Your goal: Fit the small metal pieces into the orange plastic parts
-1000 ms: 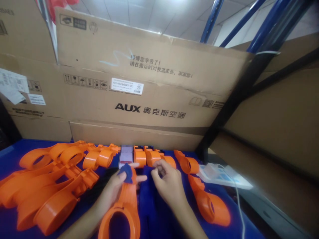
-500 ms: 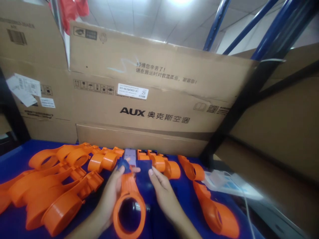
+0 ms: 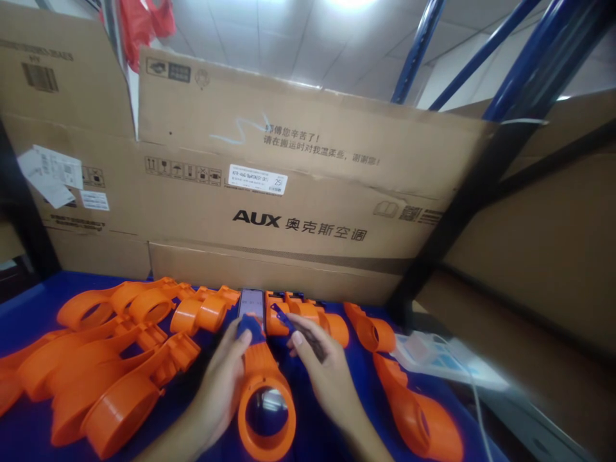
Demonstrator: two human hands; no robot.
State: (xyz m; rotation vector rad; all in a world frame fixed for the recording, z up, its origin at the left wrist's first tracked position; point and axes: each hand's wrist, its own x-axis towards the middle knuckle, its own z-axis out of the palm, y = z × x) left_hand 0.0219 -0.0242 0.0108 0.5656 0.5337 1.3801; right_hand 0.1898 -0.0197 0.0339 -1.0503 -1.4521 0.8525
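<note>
Behind everything, the big AUX cardboard carton (image 3: pixel 298 192) is standing along the twelve o'clock edge of the blue table (image 3: pixel 29 301), and blue rack posts (image 3: pixel 510 122) are crossing at two o'clock. At nine o'clock a heap of orange ring-ended parts (image 3: pixel 110 359) is lying on the table; more orange parts (image 3: pixel 414 417) are trailing toward four o'clock, next to a white power strip (image 3: pixel 447 356). At six o'clock the left hand (image 3: pixel 224 391) is gripping the neck of one orange ring part (image 3: pixel 262 398), thumb pressing a small blue piece (image 3: pixel 250 327) onto its far end. Since half a second ago the right hand (image 3: pixel 327 378) has left the flat blue sheet and is now pinching a thin blue strip (image 3: pixel 283 318). A phone (image 3: pixel 251 301) is standing just beyond the blue piece, crowding the work.
</note>
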